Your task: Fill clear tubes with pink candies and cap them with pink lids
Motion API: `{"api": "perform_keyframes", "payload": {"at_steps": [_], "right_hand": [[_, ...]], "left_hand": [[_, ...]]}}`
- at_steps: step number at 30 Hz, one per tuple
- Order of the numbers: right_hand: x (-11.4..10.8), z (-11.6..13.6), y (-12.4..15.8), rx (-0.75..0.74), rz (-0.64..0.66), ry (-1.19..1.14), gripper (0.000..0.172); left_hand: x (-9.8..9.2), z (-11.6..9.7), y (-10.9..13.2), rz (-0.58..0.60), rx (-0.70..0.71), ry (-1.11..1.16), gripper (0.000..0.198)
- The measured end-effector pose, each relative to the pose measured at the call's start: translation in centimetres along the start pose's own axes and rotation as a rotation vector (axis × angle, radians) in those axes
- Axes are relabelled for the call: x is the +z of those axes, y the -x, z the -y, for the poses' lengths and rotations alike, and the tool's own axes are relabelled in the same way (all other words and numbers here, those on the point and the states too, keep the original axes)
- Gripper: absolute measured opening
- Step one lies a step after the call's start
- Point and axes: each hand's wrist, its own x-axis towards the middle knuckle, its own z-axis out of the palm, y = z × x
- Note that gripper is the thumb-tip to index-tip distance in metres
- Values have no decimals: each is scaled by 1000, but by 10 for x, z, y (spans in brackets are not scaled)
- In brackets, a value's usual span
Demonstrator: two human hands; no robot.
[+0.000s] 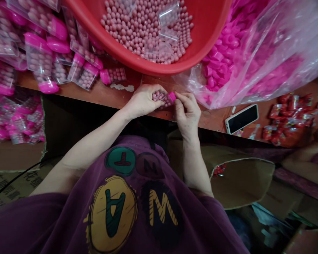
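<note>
Between my two hands, over the table edge, is a small clear plastic box [159,95] with pink balls in it. My left hand [145,100] is wrapped round the box. A bright pink cap [171,97] sits at the box's right end, pinched by the thumb and fingers of my right hand [187,109]. Whether the cap is fully seated I cannot tell. Just beyond my hands stands a red basin [148,67], holding loose pink balls [132,31] and several clear boxes [169,16].
Filled, pink-capped boxes [87,76] lie heaped at left; more fill a carton [43,123] below. Pink caps [222,60] spill from a clear plastic bag [257,70]. A phone [241,119] and red wrapped packets [291,114] lie right. Another person's arm [307,158] shows at far right.
</note>
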Motion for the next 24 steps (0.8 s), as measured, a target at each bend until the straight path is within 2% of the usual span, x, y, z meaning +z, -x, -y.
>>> {"api": "perform_keyframes", "payload": {"at_steps": [7,16,18,22,24], "right_hand": [[10,9,8,-2,-28,71,38],[28,6,20,3,-52,120,47],[23,8,19,4,-29,121,46],[0,14,16,-28,68,74,40],[-9,12,16,3,78,35,38]], "left_hand": [[-3,-11,5,-20,-6,-59,15],[1,-4,4,-62,15,-45,15],[1,-4,4,-71,16,-47,15],[1,-5,7,-64,32,-12,17],[0,-6,10,-53,55,10,18]]}}
